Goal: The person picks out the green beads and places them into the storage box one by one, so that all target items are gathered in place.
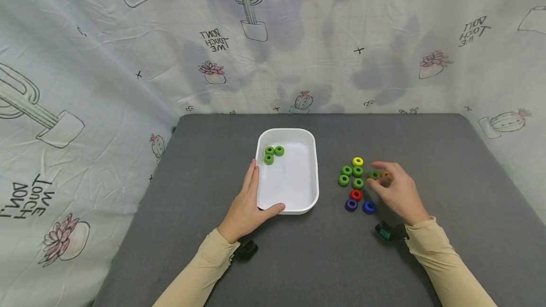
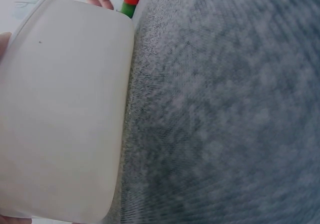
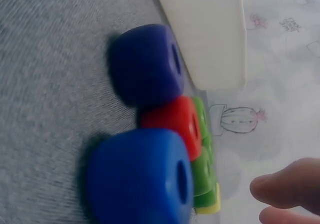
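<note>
Table [image 1: 204, 169]: tray [image 1: 290, 181] holds 3 green beads [image 1: 268, 161].

Tray [image 1: 287, 184] and beads [image 3: 130, 174] look plastic, tabletop [image 1: 332, 259] rough.

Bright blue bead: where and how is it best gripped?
The bright blue bead looks best pinched by its rounded wall, near and far sides, the right hand coming from above and right: it sits hole-up, with the red bead and dark blue bead leftward.
</note>
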{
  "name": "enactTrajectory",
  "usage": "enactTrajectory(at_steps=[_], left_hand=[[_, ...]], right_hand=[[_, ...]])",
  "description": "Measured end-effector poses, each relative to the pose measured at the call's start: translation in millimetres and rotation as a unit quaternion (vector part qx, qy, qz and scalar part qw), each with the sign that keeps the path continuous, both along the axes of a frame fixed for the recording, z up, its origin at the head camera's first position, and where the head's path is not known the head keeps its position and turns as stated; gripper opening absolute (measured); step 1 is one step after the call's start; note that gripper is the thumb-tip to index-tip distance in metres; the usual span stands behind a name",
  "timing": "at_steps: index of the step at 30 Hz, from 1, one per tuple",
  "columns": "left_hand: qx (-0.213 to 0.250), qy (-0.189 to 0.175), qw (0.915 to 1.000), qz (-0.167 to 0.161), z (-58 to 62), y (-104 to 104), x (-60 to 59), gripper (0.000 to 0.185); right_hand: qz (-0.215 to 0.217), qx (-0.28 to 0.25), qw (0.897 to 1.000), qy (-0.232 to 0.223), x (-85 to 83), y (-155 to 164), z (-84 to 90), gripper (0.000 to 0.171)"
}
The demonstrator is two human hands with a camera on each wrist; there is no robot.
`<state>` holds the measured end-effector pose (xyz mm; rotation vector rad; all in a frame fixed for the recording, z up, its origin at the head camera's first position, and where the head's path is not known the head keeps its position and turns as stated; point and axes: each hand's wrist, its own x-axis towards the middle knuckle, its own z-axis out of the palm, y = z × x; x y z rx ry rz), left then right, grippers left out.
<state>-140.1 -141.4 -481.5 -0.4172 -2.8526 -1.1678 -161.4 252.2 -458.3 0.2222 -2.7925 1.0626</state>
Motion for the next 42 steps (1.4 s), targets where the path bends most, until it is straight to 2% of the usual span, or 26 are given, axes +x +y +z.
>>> enactTrajectory(at_steps=[8,17,30,42], left_hand=[[0.006,0.002,1.0000,0.000,-0.9,-1.3,0.7,0.121],[0.004,-0.001,1.0000,0.000,-1.0,-1.6,0.9,0.121],[0.001,0.007,1.0000,-0.003,-2.4,-3.0,0.4,0.120],[0.002,-0.001,1.0000,-0.001,-1.8,-3.0,0.4,0.121]], right_hand=[[0.005,0.014,1.000,-0.002,-3.3,2.8,-12.9,0.047],[0.016,0.030,0.999,-0.022,-2.5,0.1,-12.3,0.051],[0.009,0.048,0.998,-0.026,-1.2,-2.2,-15.0,0.034],[0.008,0.045,0.999,-0.012,-1.1,-2.2,-17.4,0.030]])
